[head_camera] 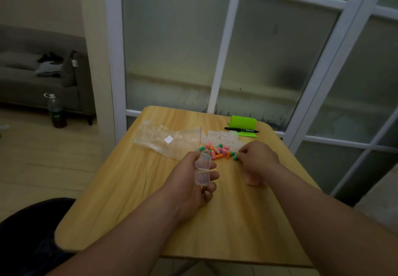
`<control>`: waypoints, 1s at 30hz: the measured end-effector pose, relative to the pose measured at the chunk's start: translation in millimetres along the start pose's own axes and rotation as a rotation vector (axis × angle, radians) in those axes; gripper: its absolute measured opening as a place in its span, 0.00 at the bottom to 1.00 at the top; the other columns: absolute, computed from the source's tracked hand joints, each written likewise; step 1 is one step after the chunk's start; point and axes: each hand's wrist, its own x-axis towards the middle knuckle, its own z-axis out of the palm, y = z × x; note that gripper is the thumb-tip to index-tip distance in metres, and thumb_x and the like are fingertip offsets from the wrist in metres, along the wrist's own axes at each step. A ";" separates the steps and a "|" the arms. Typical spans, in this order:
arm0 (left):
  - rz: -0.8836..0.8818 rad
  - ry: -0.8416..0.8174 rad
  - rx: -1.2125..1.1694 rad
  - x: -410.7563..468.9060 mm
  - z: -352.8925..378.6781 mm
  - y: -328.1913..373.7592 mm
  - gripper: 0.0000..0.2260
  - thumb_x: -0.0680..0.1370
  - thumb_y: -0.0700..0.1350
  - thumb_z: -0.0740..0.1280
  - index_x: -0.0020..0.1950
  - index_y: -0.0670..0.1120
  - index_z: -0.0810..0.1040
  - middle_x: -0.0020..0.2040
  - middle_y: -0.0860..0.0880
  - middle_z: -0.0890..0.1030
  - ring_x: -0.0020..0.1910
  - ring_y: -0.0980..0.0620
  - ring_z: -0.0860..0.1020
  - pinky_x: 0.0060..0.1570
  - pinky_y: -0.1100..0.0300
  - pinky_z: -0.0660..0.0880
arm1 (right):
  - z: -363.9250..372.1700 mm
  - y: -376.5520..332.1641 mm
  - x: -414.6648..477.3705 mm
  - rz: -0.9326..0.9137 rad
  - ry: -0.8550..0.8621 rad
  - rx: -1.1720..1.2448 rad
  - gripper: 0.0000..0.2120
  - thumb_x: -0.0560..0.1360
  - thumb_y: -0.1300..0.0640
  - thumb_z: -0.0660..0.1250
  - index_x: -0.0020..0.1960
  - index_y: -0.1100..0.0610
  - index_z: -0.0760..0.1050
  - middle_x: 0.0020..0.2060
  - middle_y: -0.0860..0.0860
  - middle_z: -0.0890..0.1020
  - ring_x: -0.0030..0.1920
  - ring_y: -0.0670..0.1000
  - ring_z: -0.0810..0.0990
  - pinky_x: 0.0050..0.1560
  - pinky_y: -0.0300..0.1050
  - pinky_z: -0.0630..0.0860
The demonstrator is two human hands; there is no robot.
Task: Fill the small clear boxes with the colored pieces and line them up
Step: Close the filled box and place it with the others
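A small clear box (202, 169) is held in the left hand (193, 181) above the table (129, 200), near its middle. It is gripped between the thumb and curled fingers. The box is hinged and lies open, so two shallow, round-cornered halves of see-through plastic are shown one above the other; nothing coloured is seen inside. Just beyond it, a loose pile of pieces (217, 151) is spread on the wood: short capsule-like bits in pink, orange and green. The right hand (257, 162) is set at the pile's right edge with its fingers curled and its fingertips drawn together beside a green piece (235, 158); whether that piece is actually pinched cannot be told. More clear boxes (226, 138) are clustered behind the pile, a crumpled clear bag (168, 140) is laid to the left, and a black pen (241, 129) is placed against a green stand (243, 122) at the far edge.
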 end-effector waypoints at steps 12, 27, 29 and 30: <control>0.023 -0.015 -0.023 4.6 2.0 -2.5 0.21 0.81 0.56 0.61 0.64 0.42 0.79 0.43 0.45 0.76 0.30 0.51 0.70 0.31 0.59 0.65 | -6.4 -5.0 -17.4 -0.066 0.090 0.253 0.03 0.75 0.54 0.73 0.45 0.47 0.79 0.44 0.46 0.83 0.47 0.51 0.81 0.50 0.55 0.81; 0.040 -0.112 -0.023 9.0 7.4 -6.5 0.16 0.84 0.53 0.57 0.62 0.44 0.77 0.41 0.45 0.79 0.34 0.50 0.75 0.36 0.57 0.72 | -36.4 -26.9 -132.6 -0.320 0.028 0.798 0.06 0.76 0.60 0.75 0.49 0.50 0.82 0.42 0.47 0.84 0.43 0.44 0.81 0.45 0.42 0.79; 0.048 -0.141 -0.022 11.4 11.6 -8.1 0.18 0.85 0.53 0.57 0.64 0.46 0.79 0.44 0.46 0.83 0.37 0.51 0.77 0.38 0.58 0.73 | -30.4 -24.4 -133.6 -0.363 0.022 0.750 0.05 0.76 0.57 0.76 0.48 0.48 0.83 0.45 0.45 0.84 0.45 0.43 0.80 0.47 0.41 0.78; 0.043 -0.148 -0.035 11.8 15.0 -8.5 0.19 0.86 0.54 0.56 0.65 0.46 0.80 0.46 0.46 0.84 0.38 0.52 0.79 0.39 0.58 0.74 | -28.0 -22.7 -132.8 -0.373 0.035 0.725 0.05 0.75 0.56 0.77 0.47 0.46 0.84 0.46 0.45 0.83 0.46 0.42 0.79 0.48 0.40 0.76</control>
